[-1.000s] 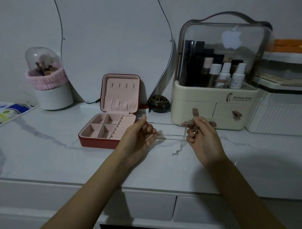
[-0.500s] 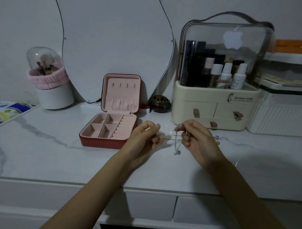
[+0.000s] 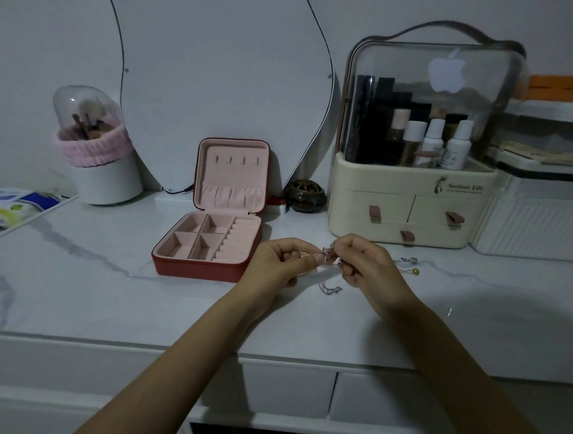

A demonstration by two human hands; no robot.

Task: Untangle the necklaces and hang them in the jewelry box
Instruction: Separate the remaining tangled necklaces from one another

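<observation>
Your left hand (image 3: 274, 266) and right hand (image 3: 369, 267) are meeting just above the white marble-patterned tabletop (image 3: 86, 288), fingertips nearly touching, and both are pinching a small bunched knot of thin silver necklace chain (image 3: 327, 253) between thumb and forefinger. Both sets of fingers are curling tightly around the tangle, so the grip is narrow on each side. A short loop of the same silver chain is hanging below the knot and ending near the tabletop between your wrists. Just to the right of your right hand, a second silver chain with a small gold bead (image 3: 410, 267) is lying on the marble, apart from the tangle. To the left of your left hand, close beside it, the red square jewelry box with pink velvet lining (image 3: 214, 232) is sitting open, lid upright with a row of small hooks near its top and a gathered pocket below, tray divided into square compartments and ring rolls. Behind your hands, a cream cosmetics organizer with a clear domed cover and three drawers (image 3: 408, 206) is standing against the wall, a small dark round pot (image 3: 305, 195) between it and the box.
</observation>
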